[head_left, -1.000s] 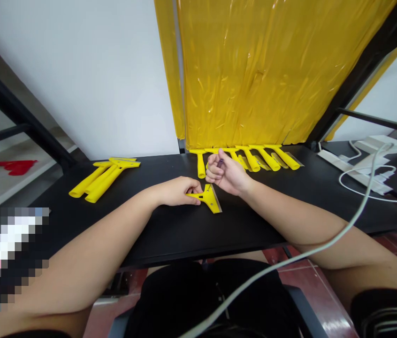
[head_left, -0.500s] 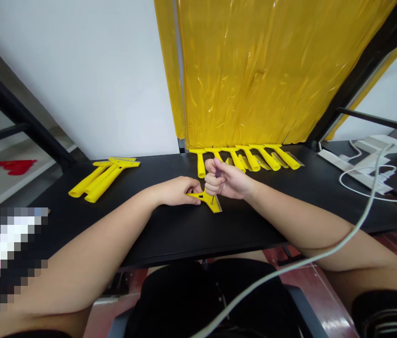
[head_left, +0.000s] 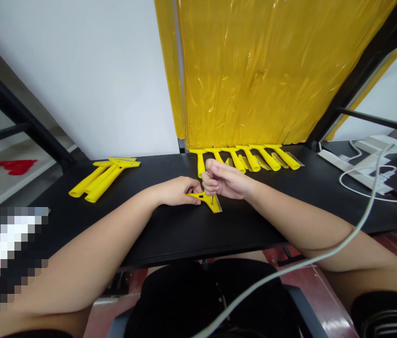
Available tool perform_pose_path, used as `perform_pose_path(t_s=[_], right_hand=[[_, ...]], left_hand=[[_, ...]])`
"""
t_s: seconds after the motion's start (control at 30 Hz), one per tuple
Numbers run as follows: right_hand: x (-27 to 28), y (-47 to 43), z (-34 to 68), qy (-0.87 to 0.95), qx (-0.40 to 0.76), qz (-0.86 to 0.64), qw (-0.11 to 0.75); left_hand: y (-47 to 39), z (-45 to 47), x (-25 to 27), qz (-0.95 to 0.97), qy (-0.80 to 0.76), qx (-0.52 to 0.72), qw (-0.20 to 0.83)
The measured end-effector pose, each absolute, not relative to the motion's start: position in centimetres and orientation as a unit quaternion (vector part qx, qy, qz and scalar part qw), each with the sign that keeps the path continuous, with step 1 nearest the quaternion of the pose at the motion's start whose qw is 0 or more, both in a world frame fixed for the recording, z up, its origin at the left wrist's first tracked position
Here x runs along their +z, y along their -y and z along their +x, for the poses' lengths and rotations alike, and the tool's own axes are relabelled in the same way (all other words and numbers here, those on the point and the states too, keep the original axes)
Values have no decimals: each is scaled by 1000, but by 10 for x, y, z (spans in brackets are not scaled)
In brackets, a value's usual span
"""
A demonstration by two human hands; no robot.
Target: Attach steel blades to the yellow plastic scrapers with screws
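My left hand (head_left: 180, 191) is closed around the handle of a yellow scraper (head_left: 208, 200) lying on the black table. The scraper's wide head points right, with a thin metal blade along its edge. Over that head, my right hand (head_left: 227, 179) makes a fist around a screwdriver (head_left: 213, 201). Only the thin shaft shows, upright, its lower end at the scraper's head; the handle is hidden in my fingers.
Several yellow scrapers (head_left: 269, 158) with blades lie in a row at the back. More yellow scrapers (head_left: 105, 177) are stacked at the left. A power strip (head_left: 355, 173) and white cables are on the right. One pale cable (head_left: 290, 270) hangs across my right arm.
My right fist has turned slightly on the screwdriver, its fingers shifting a little. My left hand and the scraper have stayed in place.
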State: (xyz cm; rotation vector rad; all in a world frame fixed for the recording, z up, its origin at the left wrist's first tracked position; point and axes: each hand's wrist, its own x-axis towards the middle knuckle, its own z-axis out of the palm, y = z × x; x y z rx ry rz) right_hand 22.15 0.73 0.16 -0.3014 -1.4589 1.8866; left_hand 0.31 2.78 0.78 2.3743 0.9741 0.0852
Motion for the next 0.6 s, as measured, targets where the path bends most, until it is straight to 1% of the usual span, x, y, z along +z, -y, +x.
perform_pose_path(t_s=[0.13,0.2,0.3,0.43,0.6], right_hand=[[1,-15,228,646,625,-102,426],[1,-20,234,678,581,-120,434],[2,-26,243,690,565,-146,429],[3,-27,247,692,586,-141,398],[6,-12,234,606,726,-88,313]], left_hand=[[-29,2,7,886,-360,30,292],[-29,2,7,883,-357,27,303],[-28,3,8,882,-360,25,305],[-28,3,8,884,-362,28,294],[-30,3,7,890,-361,23,277]])
